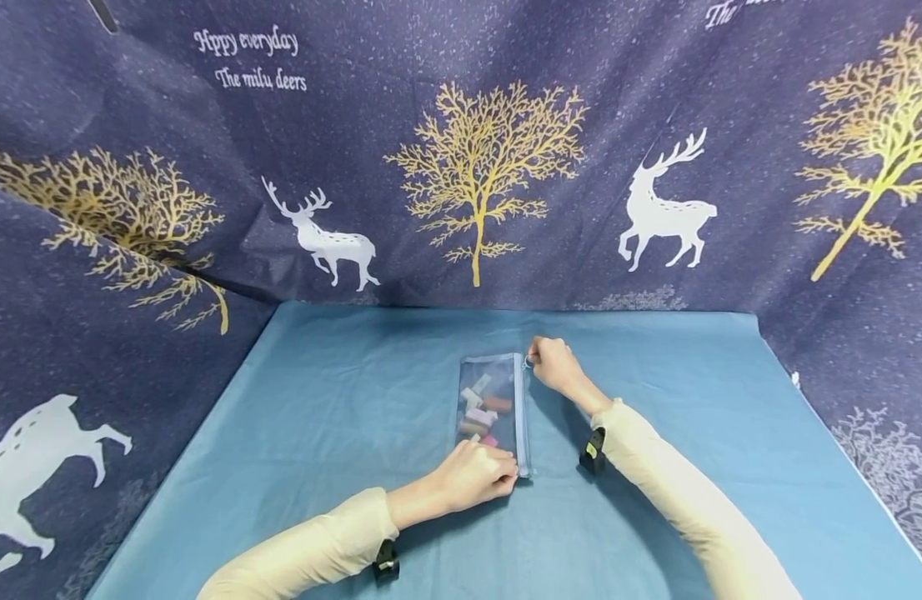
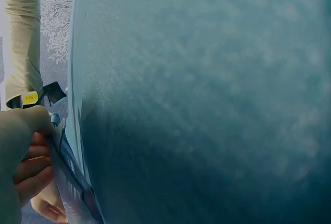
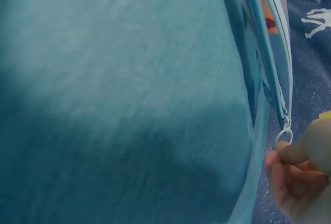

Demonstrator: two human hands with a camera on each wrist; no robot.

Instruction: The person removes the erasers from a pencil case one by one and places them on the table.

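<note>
Pinching the zipper's ring pull (image 3: 286,130), the right hand (image 1: 554,364) reached to the pouch's far corner; the left hand (image 1: 476,475) gripped the near corner between thumb and fingers. One mesh pouch (image 1: 519,417) sat between them over the blue cloth (image 1: 341,400). Several small pieces (image 1: 479,417) inside; exact count unclear. Backdrop (image 1: 431,50): three deer (image 1: 333,246), three gold trees (image 1: 478,225). Lettering (image 1: 260,79) read "Hppy everyday", "The milu deers".

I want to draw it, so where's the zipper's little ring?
In the right wrist view, the ring is toward the right, pinched by the right hand. In the head view, that's the far end of the zipper on the pouch.
</note>
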